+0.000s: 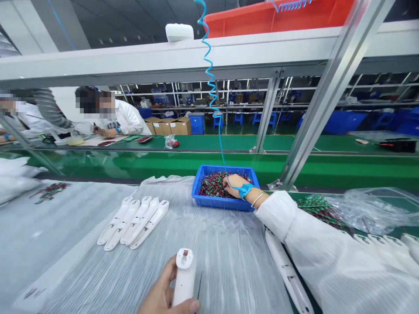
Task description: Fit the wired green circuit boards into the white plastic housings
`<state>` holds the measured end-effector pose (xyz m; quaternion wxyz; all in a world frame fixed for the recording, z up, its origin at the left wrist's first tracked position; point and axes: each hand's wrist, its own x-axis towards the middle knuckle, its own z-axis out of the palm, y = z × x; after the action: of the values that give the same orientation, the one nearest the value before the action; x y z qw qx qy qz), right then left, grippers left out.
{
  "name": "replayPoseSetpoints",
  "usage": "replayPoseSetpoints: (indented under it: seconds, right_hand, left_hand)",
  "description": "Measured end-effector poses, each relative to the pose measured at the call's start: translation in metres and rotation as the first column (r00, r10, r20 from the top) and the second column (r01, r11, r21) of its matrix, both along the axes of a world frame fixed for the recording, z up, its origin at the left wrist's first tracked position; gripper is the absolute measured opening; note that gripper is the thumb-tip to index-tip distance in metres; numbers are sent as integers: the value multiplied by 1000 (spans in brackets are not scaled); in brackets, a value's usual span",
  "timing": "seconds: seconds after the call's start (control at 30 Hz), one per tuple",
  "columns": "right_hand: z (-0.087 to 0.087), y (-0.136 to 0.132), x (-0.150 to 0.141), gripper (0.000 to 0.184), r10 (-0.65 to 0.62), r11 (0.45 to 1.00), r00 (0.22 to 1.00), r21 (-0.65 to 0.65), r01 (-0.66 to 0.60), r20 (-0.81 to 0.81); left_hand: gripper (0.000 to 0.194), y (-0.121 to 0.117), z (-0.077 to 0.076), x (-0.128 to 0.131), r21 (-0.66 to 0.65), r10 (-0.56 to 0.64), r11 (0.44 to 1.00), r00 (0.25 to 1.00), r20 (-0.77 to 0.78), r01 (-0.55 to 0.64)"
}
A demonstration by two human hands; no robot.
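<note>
My left hand (163, 288) is wrapped round a white plastic housing (185, 279), held upright near the front of the table with its open end up. A thin dark line, perhaps a wire, shows beside it. Farther off, my right hand (236, 183) reaches into a blue bin (225, 203) full of small green circuit boards with red and black wires (211, 185). Its fingertips are pressed together among the wires; what they pinch is too small to make out. A blue wrist strap (244, 190) with a coiled blue cord is on that wrist.
Several white housings (134, 222) lie left of the bin. Another housing (290, 274) lies under my right sleeve, with more at the far right. Wired boards (50, 192) and clear plastic bags (369, 209) lie about. Metal posts (334, 87) and a green conveyor (157, 165) stand beyond; co-workers sit across.
</note>
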<state>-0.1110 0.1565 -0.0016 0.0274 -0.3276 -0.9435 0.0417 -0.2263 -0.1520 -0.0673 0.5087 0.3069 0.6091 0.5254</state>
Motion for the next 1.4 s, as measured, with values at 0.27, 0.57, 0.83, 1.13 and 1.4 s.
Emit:
replayPoseSetpoints:
  seconds: [0.27, 0.57, 0.83, 1.13, 1.4]
  right_hand:
    - [-2, 13, 22, 18, -24, 1000, 994, 6, 25, -105]
    - [-1, 23, 31, 18, -102, 995, 980, 3, 104, -170]
    - [-4, 29, 35, 17, -118, 992, 960, -65, 104, -255]
    - [7, 20, 53, 10, -95, 992, 808, -127, 25, -582]
    - [9, 0, 63, 28, -230, 877, 645, -442, -187, -729]
  left_hand:
    - [69, 8, 5, 7, 41, -72, 997, 997, 9, 71]
    - [78, 8, -4, 13, 20, 8, 1000, 996, 92, -9]
    - [99, 14, 11, 24, 13, 145, 989, 976, 160, -149]
    - [69, 26, 28, 37, -73, 178, 984, 879, 442, -162]
    - [50, 38, 47, 54, -5, 168, 983, 888, 428, -184]
